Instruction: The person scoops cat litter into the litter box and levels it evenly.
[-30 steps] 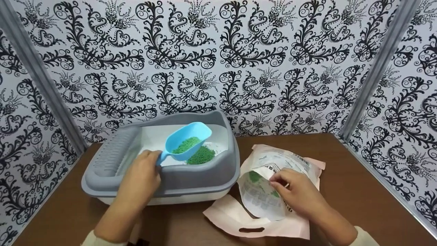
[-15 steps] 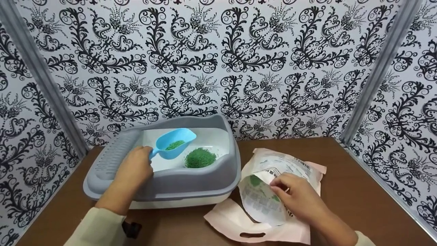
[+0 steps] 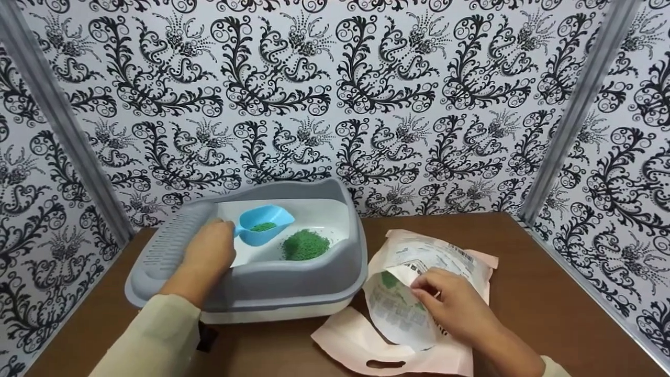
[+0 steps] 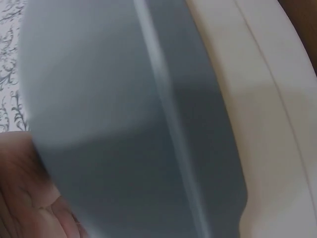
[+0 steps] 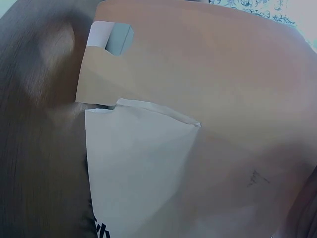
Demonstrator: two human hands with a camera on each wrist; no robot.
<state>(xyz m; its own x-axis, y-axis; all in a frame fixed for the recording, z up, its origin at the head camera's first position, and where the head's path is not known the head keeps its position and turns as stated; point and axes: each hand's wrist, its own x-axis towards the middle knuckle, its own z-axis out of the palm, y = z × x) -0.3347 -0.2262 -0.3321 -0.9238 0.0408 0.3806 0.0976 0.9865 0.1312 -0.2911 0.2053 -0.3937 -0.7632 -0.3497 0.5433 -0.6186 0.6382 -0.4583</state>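
My left hand (image 3: 209, 246) grips the handle of a light blue scoop (image 3: 255, 239), low inside a cat litter box (image 3: 293, 280). A little green granular litter (image 3: 263, 226) lies in the scoop. Just right of it, a pile of green litter (image 3: 306, 245) sits on the box's white floor. In the left wrist view, the grey side wall (image 4: 109, 99) covers much of my left hand (image 4: 25, 188). On the right, my right hand (image 3: 455, 301) pinches the opened edge of a pale pink litter bag (image 3: 419, 248), its mouth facing left. The right wrist view shows the bag's torn flap (image 5: 138, 148).
Everything stands on a brown wooden table (image 3: 528, 293). A cut-off bag strip with a handle hole (image 3: 335, 330) lies in front of the bag. Patterned walls (image 3: 335, 104) close off the back and sides. A small black object (image 3: 207, 337) shows beside the left sleeve (image 3: 152, 335).
My left hand has drawn the scoop left and lower into the box, uncovering the litter pile. Less litter shows in the scoop. My right hand keeps its hold on the bag.
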